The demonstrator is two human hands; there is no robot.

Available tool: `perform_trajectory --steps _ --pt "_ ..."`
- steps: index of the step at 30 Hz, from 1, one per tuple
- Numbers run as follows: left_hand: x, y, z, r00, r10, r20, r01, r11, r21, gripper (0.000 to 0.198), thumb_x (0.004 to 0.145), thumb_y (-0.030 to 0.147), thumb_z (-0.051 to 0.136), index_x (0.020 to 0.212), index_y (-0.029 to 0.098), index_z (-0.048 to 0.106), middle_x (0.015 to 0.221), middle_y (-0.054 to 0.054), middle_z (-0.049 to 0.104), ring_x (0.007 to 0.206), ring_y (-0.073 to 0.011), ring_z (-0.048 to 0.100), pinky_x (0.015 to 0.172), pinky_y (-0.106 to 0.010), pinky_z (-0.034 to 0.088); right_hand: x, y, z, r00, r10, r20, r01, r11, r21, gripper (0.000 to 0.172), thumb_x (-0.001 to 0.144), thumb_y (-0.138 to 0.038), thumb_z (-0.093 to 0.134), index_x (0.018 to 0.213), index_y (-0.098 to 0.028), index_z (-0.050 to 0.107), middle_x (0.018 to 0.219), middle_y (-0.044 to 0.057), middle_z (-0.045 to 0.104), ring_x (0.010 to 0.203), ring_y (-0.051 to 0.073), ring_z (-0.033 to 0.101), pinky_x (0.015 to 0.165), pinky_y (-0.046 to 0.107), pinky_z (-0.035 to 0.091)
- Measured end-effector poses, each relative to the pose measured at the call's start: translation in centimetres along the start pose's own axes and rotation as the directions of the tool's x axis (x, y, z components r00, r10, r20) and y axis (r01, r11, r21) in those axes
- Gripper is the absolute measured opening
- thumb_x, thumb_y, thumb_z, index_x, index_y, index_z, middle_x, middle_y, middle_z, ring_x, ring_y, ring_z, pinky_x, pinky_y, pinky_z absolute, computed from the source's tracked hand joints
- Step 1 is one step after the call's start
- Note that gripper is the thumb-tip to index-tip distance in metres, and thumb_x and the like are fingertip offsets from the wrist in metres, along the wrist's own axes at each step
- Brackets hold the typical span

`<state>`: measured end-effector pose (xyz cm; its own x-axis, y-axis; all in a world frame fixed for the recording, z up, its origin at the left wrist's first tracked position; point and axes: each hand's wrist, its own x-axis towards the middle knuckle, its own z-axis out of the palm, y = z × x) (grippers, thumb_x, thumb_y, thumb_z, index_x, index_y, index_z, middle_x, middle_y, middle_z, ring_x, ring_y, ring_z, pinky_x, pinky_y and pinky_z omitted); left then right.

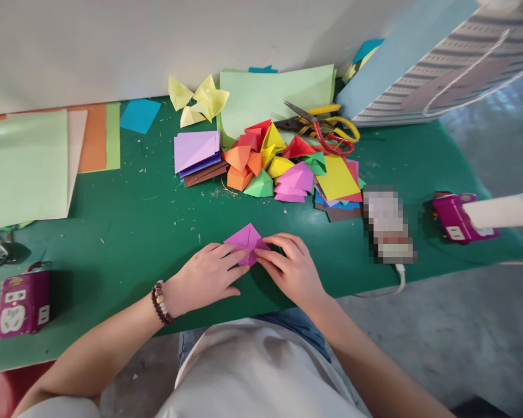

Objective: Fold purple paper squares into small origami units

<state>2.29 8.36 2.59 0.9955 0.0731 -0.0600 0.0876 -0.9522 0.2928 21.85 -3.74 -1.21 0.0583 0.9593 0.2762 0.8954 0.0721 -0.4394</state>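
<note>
A small purple sheet of folded paper [247, 237] lies on the green table near its front edge, with crease lines across its face. My left hand [209, 271] rests on its left side, fingers stretched out and flat. At its right side, my right hand [291, 264] pinches the edge between thumb and fingers. Beyond the paper sits a heap of folded paper pieces, among them orange ones [240, 165], pink ones [294, 181] and a light green one [259, 184]. Left of the heap is a stack of lilac squares [196, 150]; right of it lie yellow squares [337, 177].
Red-handled scissors [320, 130] lie behind the heap. A blurred-out phone [389, 226] with a cable is at the right, near a purple power socket [451, 217]. Another purple socket [24, 305] stands at the left, below large paper sheets [26, 168]. A paper bag [418, 75] stands back right.
</note>
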Motion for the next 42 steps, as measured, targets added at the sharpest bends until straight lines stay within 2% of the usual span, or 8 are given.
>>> perform_trajectory --steps 7,13,19,30,42 --pt "0.2 -0.1 -0.2 1.000 0.012 0.016 -0.012 1.000 0.000 0.052 0.083 0.044 0.068 0.127 0.021 0.054 0.139 -0.007 0.053 0.125 -0.0259 0.047 0.096 -0.039 0.042 0.1 -0.1 0.2 0.999 0.009 -0.036 -0.009 1.000 0.014 0.015 0.090 -0.022 0.058 0.093 -0.024 0.073 0.110 0.008 0.065 0.109 0.024 0.053 0.091 0.043 0.049" --pt "0.1 -0.4 -0.3 1.000 0.010 -0.001 -0.010 0.999 -0.051 0.050 0.084 0.042 0.068 0.127 0.023 0.054 0.137 -0.006 0.054 0.127 -0.0253 0.046 0.098 -0.039 0.041 0.0 -0.2 0.1 1.000 0.005 -0.019 -0.005 1.000 -0.001 0.017 0.089 -0.020 0.058 0.094 -0.025 0.073 0.112 0.008 0.066 0.111 0.025 0.054 0.091 0.044 0.049" --pt "0.1 -0.1 -0.1 0.995 -0.100 -0.021 0.097 0.990 -0.098 0.064 0.082 0.041 0.070 0.134 0.017 0.043 0.134 -0.010 0.056 0.122 -0.0241 0.051 0.097 -0.038 0.042 -0.4 -0.5 0.4 1.000 0.014 -0.013 -0.014 0.998 -0.054 0.017 0.089 -0.021 0.058 0.098 -0.025 0.072 0.118 0.007 0.066 0.114 0.025 0.054 0.091 0.044 0.049" --pt "0.2 0.1 0.2 0.995 -0.100 -0.027 0.097 0.991 -0.096 0.059 0.085 0.037 0.066 0.134 0.016 0.041 0.134 -0.011 0.056 0.123 -0.0240 0.051 0.100 -0.039 0.041 -0.7 -1.8 0.7 0.999 0.045 0.004 -0.044 0.982 -0.185 0.012 0.090 -0.026 0.057 0.098 -0.022 0.065 0.123 0.010 0.063 0.117 0.028 0.052 0.092 0.043 0.044" --pt "0.3 0.0 0.2 0.994 -0.094 -0.046 0.090 0.991 -0.095 0.058 0.085 0.038 0.067 0.133 0.016 0.043 0.131 -0.011 0.057 0.123 -0.0244 0.052 0.099 -0.039 0.043 -0.5 -3.0 1.3 0.989 0.150 -0.017 -0.150 0.969 -0.199 0.025 0.088 -0.042 0.059 0.102 -0.022 0.062 0.130 0.012 0.058 0.117 0.031 0.050 0.095 0.048 0.039"
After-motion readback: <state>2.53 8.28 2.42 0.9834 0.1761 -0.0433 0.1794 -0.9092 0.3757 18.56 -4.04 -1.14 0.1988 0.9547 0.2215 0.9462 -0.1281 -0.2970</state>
